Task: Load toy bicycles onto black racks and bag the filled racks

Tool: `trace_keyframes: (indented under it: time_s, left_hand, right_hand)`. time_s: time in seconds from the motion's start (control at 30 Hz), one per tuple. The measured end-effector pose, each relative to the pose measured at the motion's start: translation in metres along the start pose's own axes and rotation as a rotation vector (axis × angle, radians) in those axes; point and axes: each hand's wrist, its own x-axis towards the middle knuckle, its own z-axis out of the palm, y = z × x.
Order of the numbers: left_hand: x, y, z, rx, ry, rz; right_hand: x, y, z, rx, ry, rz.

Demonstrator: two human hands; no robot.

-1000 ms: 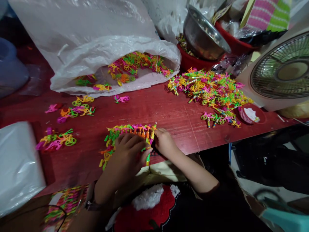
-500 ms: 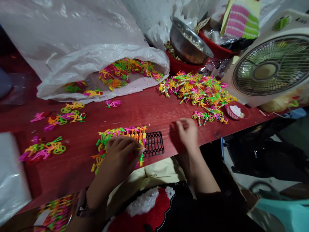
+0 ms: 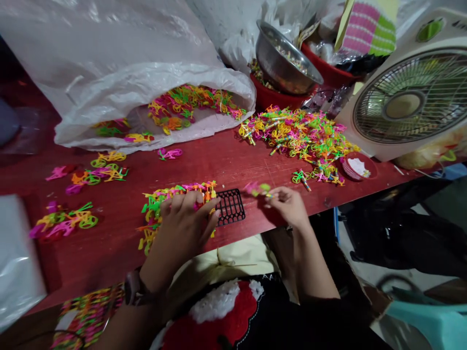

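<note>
Pink-and-green plastic toy (image 3: 260, 189) had moved into my right hand (image 3: 290, 209), thumb and fingertips pinched closed, near black plastic grid (image 3: 232, 206). Left hand (image 3: 185, 218), part-open, covered multicoloured plastic toys (image 3: 150, 206); hold unclear.

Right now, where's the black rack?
In the head view, the black rack lies on the table between the left hand and the right hand, nearer the left.

Tabletop (image 3: 233, 167): red | grid rack (image 3: 231, 205): black | held toy bicycle (image 3: 260, 188): pink, yellow-green | heaped toy bicycles (image 3: 302, 138): mixed pink, green, yellow, orange | plastic sack (image 3: 146, 80): translucent white | bowl (image 3: 280, 65): silver | fan (image 3: 346, 119): off-white, green dial (image 3: 429, 30) | small tub (image 3: 350, 169): red-and-white patterned | garment (image 3: 292, 325): black, red-and-white patch (image 3: 222, 311), white stitched outline
</note>
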Motion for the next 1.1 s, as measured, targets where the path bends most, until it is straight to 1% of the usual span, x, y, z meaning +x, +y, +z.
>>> trace_keyframes:
  time_s: [0.03, 0.07, 0.1, 0.13, 0.2, 0.27, 0.33, 0.37, 0.4, 0.43, 0.5, 0.53, 0.57, 0.6, 0.67, 0.7, 0.77, 0.8, 0.87, 0.93, 1.0, 1.03, 1.07, 1.1]
  left_hand:
    - [0.001, -0.001, 0.000, -0.020, -0.003, -0.008]
    - [0.001, -0.002, -0.001, -0.049, -0.002, -0.014]
    - [0.002, -0.002, -0.002, -0.082, 0.001, -0.019]
    - [0.002, -0.003, -0.003, -0.110, 0.004, -0.022]
    - [0.002, -0.004, -0.004, -0.140, 0.007, -0.031]
    - [0.002, -0.004, -0.005, -0.147, -0.001, -0.041]
    - [0.003, -0.003, -0.006, -0.162, -0.004, -0.063]
    - [0.003, -0.003, -0.006, -0.173, -0.006, -0.074]
    - [0.003, -0.003, -0.006, -0.182, -0.009, -0.082]
    - [0.004, -0.003, -0.006, -0.186, -0.014, -0.089]
    - [0.004, -0.003, -0.006, -0.186, -0.028, -0.097]
    - [0.004, -0.003, -0.006, -0.184, -0.034, -0.100]
    - [0.004, -0.003, -0.006, -0.181, -0.036, -0.102]
    - [0.004, -0.003, -0.006, -0.180, -0.035, -0.102]
    - [0.003, -0.003, -0.006, -0.184, -0.023, -0.098]
    - [0.003, -0.003, -0.006, -0.193, -0.013, -0.096]
    - [0.002, -0.004, -0.007, -0.226, 0.005, -0.096]
    - [0.002, -0.005, -0.007, -0.246, 0.012, -0.096]
    - [0.001, -0.006, -0.007, -0.281, 0.018, -0.094]
    - [0.001, -0.007, -0.007, -0.300, 0.018, -0.087]
    - [0.000, -0.008, -0.006, -0.310, 0.020, -0.084]
    - [0.000, -0.008, -0.006, -0.313, 0.021, -0.084]
    - [0.000, -0.008, -0.005, -0.313, 0.022, -0.085]
    - [0.000, -0.008, -0.005, -0.309, 0.021, -0.085]
  right_hand:
    - [-0.005, 0.000, 0.016, 0.100, -0.139, 0.017]
    - [-0.009, 0.001, 0.032, 0.146, -0.241, 0.029]
    - [-0.012, 0.002, 0.047, 0.149, -0.277, 0.020]
    - [-0.015, 0.004, 0.060, 0.116, -0.271, -0.010]
    - [-0.018, 0.006, 0.079, -0.020, -0.160, -0.142]
    - [-0.021, 0.004, 0.085, -0.162, -0.068, -0.314]
    - [-0.024, -0.003, 0.082, -0.224, -0.040, -0.447]
    - [-0.027, -0.007, 0.077, -0.222, -0.066, -0.482]
    - [-0.031, -0.012, 0.072, -0.216, -0.143, -0.493]
    - [-0.036, -0.016, 0.067, -0.222, -0.281, -0.487]
    - [-0.048, -0.022, 0.061, -0.311, -0.675, -0.457]
    - [-0.055, -0.022, 0.061, -0.413, -0.849, -0.428]
    - [-0.062, -0.020, 0.064, -0.550, -0.959, -0.388]
    - [-0.069, -0.016, 0.069, -0.705, -1.000, -0.339]
    - [-0.082, -0.005, 0.084, -0.979, -0.958, -0.229]
    - [-0.086, 0.001, 0.091, -1.068, -0.934, -0.181]
    - [-0.089, 0.011, 0.102, -1.126, -0.936, -0.125]
    - [-0.089, 0.015, 0.104, -1.103, -0.943, -0.115]
    - [-0.086, 0.016, 0.099, -0.989, -0.939, -0.124]
    - [-0.080, 0.011, 0.083, -0.801, -0.971, -0.161]
    - [-0.076, 0.003, 0.064, -0.548, -1.036, -0.179]
    - [-0.073, -0.002, 0.056, -0.411, -1.029, -0.178]
    - [-0.071, -0.006, 0.051, -0.283, -0.971, -0.180]
    - [-0.069, -0.010, 0.050, -0.180, -0.858, -0.190]
